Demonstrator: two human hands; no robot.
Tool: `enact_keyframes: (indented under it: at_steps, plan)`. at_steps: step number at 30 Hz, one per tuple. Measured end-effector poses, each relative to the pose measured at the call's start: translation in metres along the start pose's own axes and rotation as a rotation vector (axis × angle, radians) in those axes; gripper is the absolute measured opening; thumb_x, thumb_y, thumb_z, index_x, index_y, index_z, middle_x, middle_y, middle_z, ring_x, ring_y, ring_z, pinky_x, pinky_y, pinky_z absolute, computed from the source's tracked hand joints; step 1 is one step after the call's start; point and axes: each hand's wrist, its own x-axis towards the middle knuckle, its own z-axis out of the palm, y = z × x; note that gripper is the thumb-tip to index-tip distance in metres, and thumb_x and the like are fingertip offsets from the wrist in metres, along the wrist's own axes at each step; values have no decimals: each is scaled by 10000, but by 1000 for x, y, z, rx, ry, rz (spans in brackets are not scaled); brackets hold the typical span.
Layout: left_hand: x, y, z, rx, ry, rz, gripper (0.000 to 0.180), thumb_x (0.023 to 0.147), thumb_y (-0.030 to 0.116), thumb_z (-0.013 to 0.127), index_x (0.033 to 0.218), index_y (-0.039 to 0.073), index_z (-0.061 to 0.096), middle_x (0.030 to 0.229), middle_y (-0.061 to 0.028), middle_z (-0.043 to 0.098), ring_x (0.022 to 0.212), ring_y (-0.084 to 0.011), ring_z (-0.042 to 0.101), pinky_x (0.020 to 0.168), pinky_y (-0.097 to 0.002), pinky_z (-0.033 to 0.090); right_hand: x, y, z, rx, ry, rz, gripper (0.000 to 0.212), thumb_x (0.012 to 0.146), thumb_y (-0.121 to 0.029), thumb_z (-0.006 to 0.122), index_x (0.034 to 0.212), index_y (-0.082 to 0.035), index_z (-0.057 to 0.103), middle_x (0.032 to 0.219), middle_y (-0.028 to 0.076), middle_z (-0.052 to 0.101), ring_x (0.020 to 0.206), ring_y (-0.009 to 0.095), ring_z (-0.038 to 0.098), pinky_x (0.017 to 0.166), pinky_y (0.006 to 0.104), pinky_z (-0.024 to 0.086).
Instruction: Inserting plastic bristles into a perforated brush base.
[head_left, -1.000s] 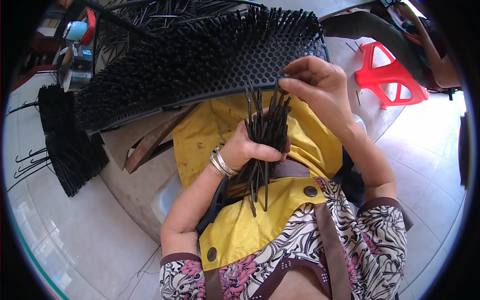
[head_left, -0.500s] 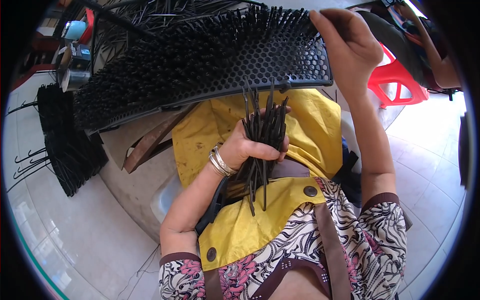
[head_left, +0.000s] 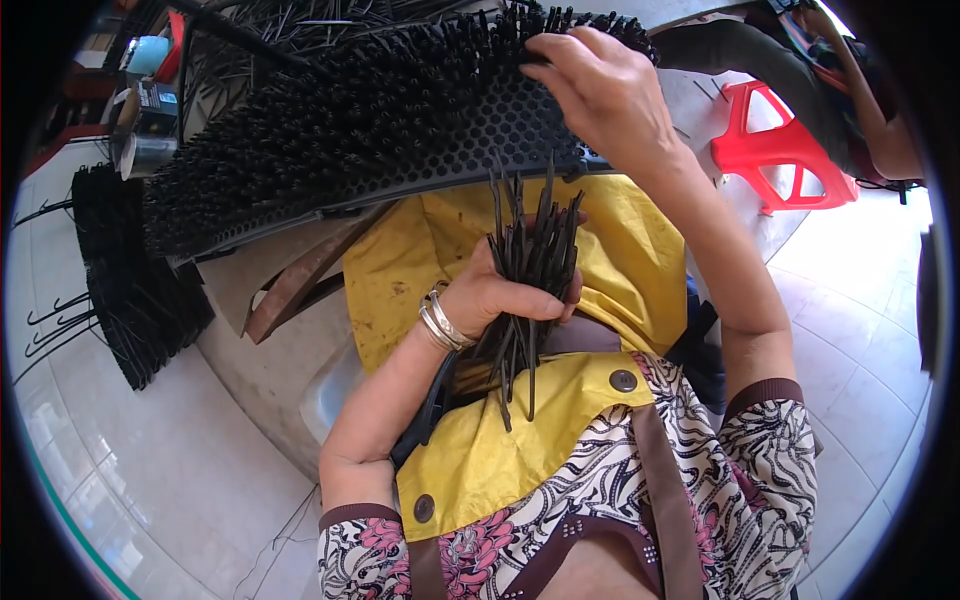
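Observation:
My left hand (head_left: 500, 297) is wrapped round a bundle of thin black sticks (head_left: 540, 245), held upright in front of my yellow apron (head_left: 400, 285). Beyond it lies a long, curved black panel full of round holes (head_left: 512, 112). Many short black sticks (head_left: 330, 130) stand packed in its holes on the left and along the far edge. Over the right part of the panel is my right hand (head_left: 615, 95), thumb and fingers drawn together by the standing sticks. Whatever is between those fingertips is too small to make out.
Loose black strips (head_left: 300, 38) lie heaped behind the panel. A dark bristly mat with hooked wires (head_left: 130, 285) is on the floor at the left, near a metal can (head_left: 150, 157). A brown bar (head_left: 310, 280) slants under the panel. Right: a red stool (head_left: 740, 152) and another person's arm (head_left: 862, 95).
My right hand has moved left and slightly down from the panel's far right corner, uncovering more of the red stool. My left hand keeps the bundle in nearly the same place.

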Motion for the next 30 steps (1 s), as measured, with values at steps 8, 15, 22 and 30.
enact_keyframes:
  at_steps: [8,15,22,30]
  plan:
    - [0,2,2,115,-1,-8,844,512,19,675,1287,7,344,750,-146,575,657,-237,575,642,-333,450,-13,-39,-37,795,-450,800,175,747,-25,675,903,23,611,713,14,618,621,47,562,538,185,443]
    - [1,-2,-1,99,13,18,827,521,8,671,1284,9,352,753,-146,582,659,-237,578,638,-332,451,-5,-18,-38,753,133,817,127,760,-10,664,880,8,629,698,11,619,567,32,522,501,152,398]
    - [-2,-2,-3,20,-4,29,730,575,-23,660,1261,3,413,787,-98,621,672,-173,607,649,-270,485,22,-35,-15,146,348,234,159,691,36,675,821,-5,592,680,111,587,547,198,570,507,245,436]
    - [-1,0,-3,70,13,-7,842,533,65,709,1292,2,349,752,-126,587,650,-215,575,634,-306,445,22,-17,15,45,167,-266,231,711,-17,689,912,37,589,652,122,580,564,147,580,526,252,447]
